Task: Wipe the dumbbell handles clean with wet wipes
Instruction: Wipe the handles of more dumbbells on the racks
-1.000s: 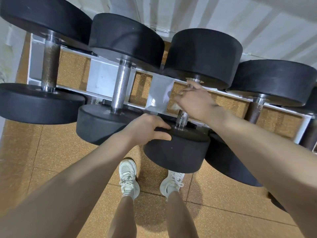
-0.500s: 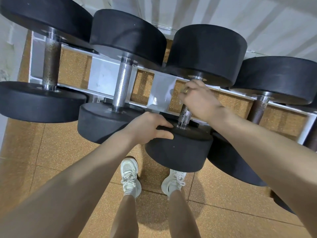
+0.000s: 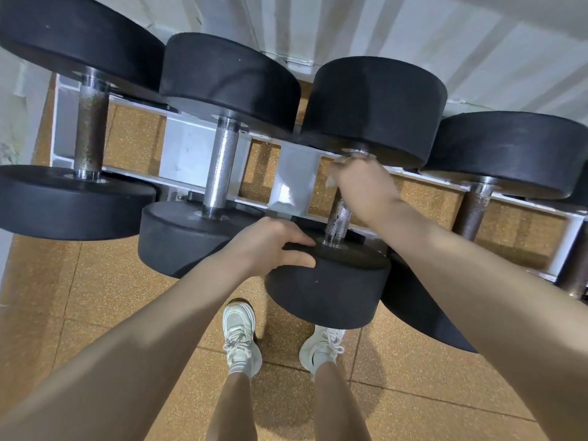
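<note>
Dumbbell heads (image 3: 324, 291) are matt black rubber. The handle (image 3: 221, 167) is shiny knurled metal; the one at nine o'clock (image 3: 90, 135) looks rusty and rough. The rack (image 3: 187, 151) is glossy white; the floor (image 3: 95, 297) is speckled cork-like tile.

a white ribbed wall (image 3: 413, 36) is running across the top, catching even light. a tan speckled floor (image 3: 95, 297) of square tiles with dark seams is spreading below. a white metal rack (image 3: 191, 148) is standing against the wall, its rails crossing left to right.
</note>
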A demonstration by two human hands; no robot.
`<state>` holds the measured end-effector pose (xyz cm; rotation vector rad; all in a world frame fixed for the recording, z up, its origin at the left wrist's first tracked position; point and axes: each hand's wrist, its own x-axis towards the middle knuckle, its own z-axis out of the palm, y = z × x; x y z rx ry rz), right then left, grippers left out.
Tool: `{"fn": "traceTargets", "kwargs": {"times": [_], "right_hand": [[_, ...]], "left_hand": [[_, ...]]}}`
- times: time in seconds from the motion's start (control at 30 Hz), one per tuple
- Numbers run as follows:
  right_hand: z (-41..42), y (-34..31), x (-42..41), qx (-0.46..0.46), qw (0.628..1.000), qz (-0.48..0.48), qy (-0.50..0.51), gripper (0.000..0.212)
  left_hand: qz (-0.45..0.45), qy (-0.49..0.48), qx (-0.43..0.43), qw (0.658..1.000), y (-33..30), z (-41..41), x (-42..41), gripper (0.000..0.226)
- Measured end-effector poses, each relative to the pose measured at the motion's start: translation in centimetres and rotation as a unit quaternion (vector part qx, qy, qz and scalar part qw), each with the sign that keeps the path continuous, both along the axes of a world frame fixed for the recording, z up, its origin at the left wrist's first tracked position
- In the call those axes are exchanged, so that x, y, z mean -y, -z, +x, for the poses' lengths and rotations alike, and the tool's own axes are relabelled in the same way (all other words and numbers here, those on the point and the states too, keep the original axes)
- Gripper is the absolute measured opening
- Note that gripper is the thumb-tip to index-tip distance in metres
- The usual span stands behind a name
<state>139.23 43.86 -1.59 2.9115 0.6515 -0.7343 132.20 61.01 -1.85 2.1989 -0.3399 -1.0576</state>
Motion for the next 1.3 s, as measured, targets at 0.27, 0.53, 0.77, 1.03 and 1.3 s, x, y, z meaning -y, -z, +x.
{"fn": "traceTargets", "kwargs": {"times": [0.27,0.53,0.77,1.03,1.3], "right_hand": [[-3.4,1.1,-0.4,-0.212,0.975,0.05,-0.042,0.016],[-0.1,0.7,-0.6,0.023,0.998,-0.017,-0.056,0.038],[-6.3,1.3,2.4,-0.145,0.945,0.276,0.103,0.026],[-0.3,2.1,3.3,-0.107,0.334,0.506,0.788,0.014],[-5.5,3.9,2.9,-0.262,0.666,0.335,0.613,0.032]], "left_hand": [[-0.003,0.007,0.009,1.0,-0.3,0.0,0.1,0.043],[0.009,0.011,0.015,1.0,-0.2,-0.1,0.0,0.046],[0.017,0.01,-0.008,1.0,-0.6,0.1,0.1,0.046],[0.025,0.013,-0.016,0.999,-0.1,0.2,0.0,0.046],[0.008,0.005,-0.014,1.0,-0.1,0.1,0.0,0.045]]}}
